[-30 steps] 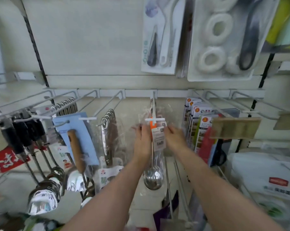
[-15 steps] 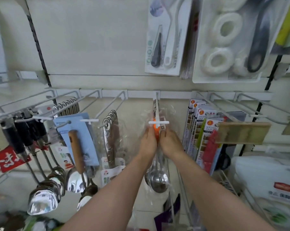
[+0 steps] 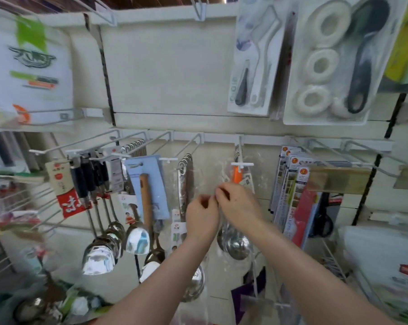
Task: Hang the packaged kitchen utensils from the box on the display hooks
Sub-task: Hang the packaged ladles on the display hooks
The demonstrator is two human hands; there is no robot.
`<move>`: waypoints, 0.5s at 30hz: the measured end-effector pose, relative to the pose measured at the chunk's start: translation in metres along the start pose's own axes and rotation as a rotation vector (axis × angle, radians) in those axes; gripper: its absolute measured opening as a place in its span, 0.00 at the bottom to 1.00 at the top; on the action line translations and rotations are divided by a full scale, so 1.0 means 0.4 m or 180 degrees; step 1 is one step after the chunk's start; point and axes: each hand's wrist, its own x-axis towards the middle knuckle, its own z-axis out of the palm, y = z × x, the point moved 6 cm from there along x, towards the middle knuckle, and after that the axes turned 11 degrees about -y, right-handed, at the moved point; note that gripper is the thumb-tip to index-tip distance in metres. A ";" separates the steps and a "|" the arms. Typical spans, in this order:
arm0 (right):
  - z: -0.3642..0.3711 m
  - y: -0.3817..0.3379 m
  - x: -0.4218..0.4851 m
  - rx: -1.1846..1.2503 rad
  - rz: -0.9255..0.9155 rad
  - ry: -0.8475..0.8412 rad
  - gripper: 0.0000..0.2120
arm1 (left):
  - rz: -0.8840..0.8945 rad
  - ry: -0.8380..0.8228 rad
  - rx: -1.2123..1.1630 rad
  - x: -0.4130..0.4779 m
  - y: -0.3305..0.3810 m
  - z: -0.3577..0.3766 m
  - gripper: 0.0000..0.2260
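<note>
A steel ladle point(image 3: 237, 245) in a clear plastic wrapper with an orange tag point(image 3: 236, 175) hangs on the centre display hook point(image 3: 241, 164), in front of several similar ladles. Just below the hook's tip, my right hand point(image 3: 239, 205) pinches the wrapper's left edge. My left hand point(image 3: 202, 215) is curled beside it, fingertips meeting the right hand's on the same clear plastic. The hands hide the ladle's handle. No box is in view.
Left hooks carry more wrapped ladles point(image 3: 185, 184), a blue-carded wooden-handled utensil point(image 3: 146, 188) and black-handled spoons point(image 3: 100, 254). Boxed packs point(image 3: 292, 188) hang right of the centre hook. Blister packs point(image 3: 327, 66) hang above. A wire basket point(image 3: 334, 261) sits lower right.
Both hands have slid off the ladle's tag to the left edge of its wrapper, slightly lower. The ladle now hangs from the hook. The view has tilted up.
</note>
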 end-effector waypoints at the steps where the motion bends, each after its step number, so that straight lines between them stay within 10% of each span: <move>1: 0.006 -0.024 -0.001 0.0027 -0.0074 -0.0001 0.10 | 0.0062 0.0112 0.0008 -0.007 0.000 -0.026 0.07; 6: 0.041 -0.122 0.030 -0.0155 -0.0243 0.0063 0.15 | -0.0028 0.0469 0.0195 0.001 -0.018 -0.147 0.06; 10: 0.082 -0.175 0.078 -0.0463 -0.0084 -0.0072 0.18 | -0.0352 0.0001 0.1426 0.058 -0.044 -0.176 0.21; 15: 0.107 -0.191 0.142 -0.0891 0.0361 -0.0064 0.20 | -0.0061 -0.0477 0.2952 0.109 -0.039 -0.153 0.17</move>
